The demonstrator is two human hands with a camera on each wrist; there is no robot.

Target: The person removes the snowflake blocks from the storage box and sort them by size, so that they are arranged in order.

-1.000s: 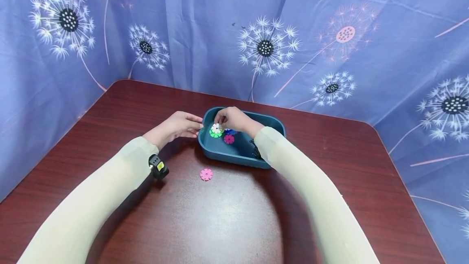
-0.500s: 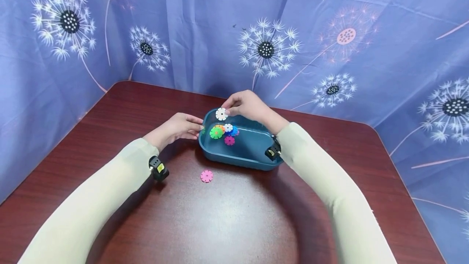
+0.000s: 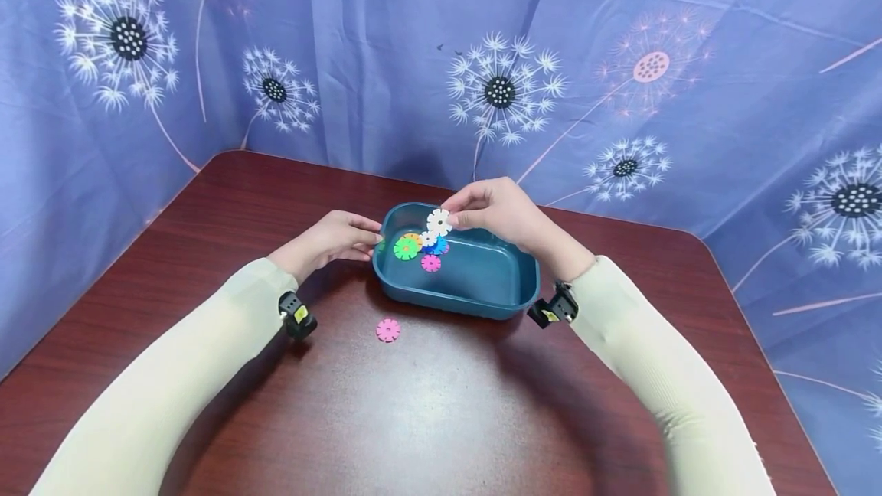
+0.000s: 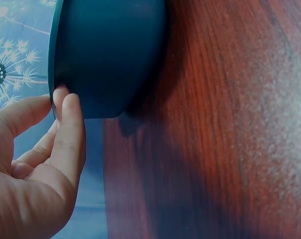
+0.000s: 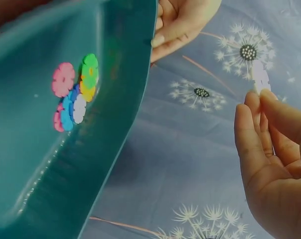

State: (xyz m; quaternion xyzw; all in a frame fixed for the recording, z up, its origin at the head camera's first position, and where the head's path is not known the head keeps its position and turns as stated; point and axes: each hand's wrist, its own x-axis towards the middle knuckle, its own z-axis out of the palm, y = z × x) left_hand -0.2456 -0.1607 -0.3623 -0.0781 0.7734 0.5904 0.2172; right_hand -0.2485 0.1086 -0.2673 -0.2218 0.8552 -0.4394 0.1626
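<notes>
A white notched disc (image 3: 439,222) is pinched between thumb and fingers of my right hand (image 3: 498,209), held above the back rim of the teal bin (image 3: 455,301). In the right wrist view the disc (image 5: 260,75) stands upright at the fingertips of the right hand (image 5: 275,154). My left hand (image 3: 335,237) grips the bin's left end; the left wrist view has the left hand's (image 4: 46,159) thumb and fingers at the rim. Inside the bin, at its left, lie a green disc (image 3: 406,248), a pink disc (image 3: 431,262), and orange, blue and white ones.
One pink disc (image 3: 388,330) lies on the brown table (image 3: 331,404) in front of the bin. Behind the table hangs a blue curtain (image 3: 400,98) with dandelion prints. Each wrist wears a small black camera.
My right hand has lifted the white disc out of the bin and then moved right with it, uncovering the other discs. The left hand has stayed at the bin's end.
</notes>
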